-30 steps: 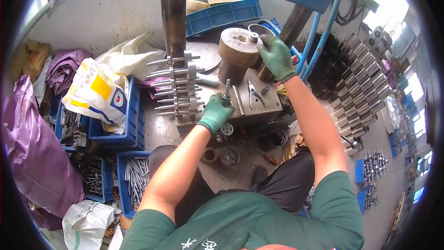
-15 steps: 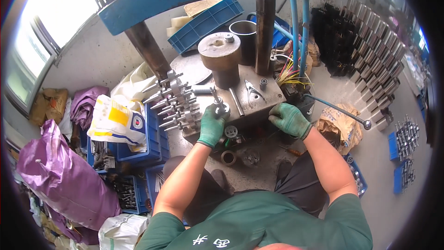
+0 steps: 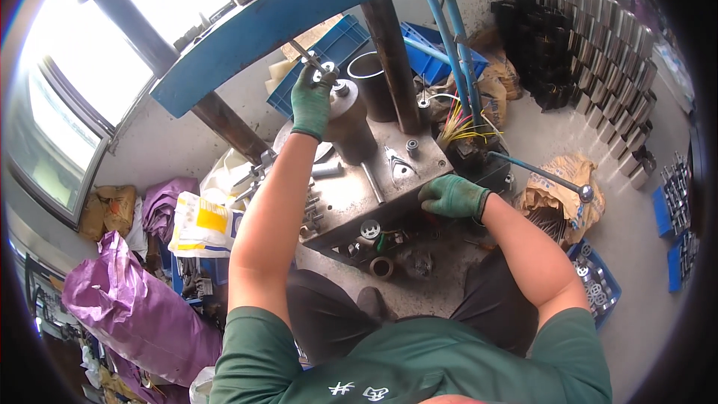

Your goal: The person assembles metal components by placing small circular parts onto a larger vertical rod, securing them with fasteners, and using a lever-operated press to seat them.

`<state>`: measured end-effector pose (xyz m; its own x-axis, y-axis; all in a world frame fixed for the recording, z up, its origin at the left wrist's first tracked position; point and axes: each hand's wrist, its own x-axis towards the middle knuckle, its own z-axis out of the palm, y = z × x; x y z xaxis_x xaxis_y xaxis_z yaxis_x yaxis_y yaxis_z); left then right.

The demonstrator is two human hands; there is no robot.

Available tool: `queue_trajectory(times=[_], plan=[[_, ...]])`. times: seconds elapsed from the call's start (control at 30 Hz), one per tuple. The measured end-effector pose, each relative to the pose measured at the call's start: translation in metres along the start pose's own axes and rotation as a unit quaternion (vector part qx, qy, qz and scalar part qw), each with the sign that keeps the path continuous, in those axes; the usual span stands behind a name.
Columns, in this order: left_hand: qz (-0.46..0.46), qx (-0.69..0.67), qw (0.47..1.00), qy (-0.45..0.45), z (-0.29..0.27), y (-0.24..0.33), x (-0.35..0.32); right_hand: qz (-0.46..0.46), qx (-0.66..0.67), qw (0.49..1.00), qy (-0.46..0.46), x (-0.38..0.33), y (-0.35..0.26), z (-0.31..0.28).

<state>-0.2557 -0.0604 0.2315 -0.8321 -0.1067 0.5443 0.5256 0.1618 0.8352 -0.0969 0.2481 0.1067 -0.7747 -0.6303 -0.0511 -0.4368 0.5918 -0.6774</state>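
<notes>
My left hand (image 3: pixel 310 105), in a green glove, is raised over the thick round steel block (image 3: pixel 355 123) on the press table. It is closed around a metal shaft with a slotted round flange (image 3: pixel 323 71); the shaft's upper end reaches toward the blue crossbeam. A small ring-shaped part (image 3: pixel 341 87) sits on top of the block, just beside my fingers. My right hand (image 3: pixel 455 198), gloved too, is at the table's front right edge with its fingers curled in; what they hold, if anything, is hidden. Pliers (image 3: pixel 399 167), a steel rod (image 3: pixel 372 183) and a small bushing (image 3: pixel 412 148) lie on the table.
The blue press crossbeam (image 3: pixel 277 26) spans overhead on dark posts. A ball-ended lever (image 3: pixel 550 174) juts out at the right near bundled wires (image 3: pixel 464 129). More shafts (image 3: pixel 258 172) lie at the table's left, partly behind my arm. Stacked metal tubes (image 3: pixel 598 52) stand far right.
My left hand has lifted the flanged shaft from the table's front left up and away, to above the round block. My right hand stays near the front edge. The view has tilted.
</notes>
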Motion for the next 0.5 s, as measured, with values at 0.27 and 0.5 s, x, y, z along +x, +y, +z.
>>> queue_trajectory(times=[0.27,0.5], plan=[[-0.053,-0.075,0.996,0.006,0.017,-0.007,0.009,-0.001,-0.019,0.999,-0.041,-0.011,0.0,-0.006],[-0.032,-0.057,0.998,-0.02,0.015,-0.007,0.008,-0.036,-0.054,0.997,-0.031,-0.024,-0.017,-0.003]])
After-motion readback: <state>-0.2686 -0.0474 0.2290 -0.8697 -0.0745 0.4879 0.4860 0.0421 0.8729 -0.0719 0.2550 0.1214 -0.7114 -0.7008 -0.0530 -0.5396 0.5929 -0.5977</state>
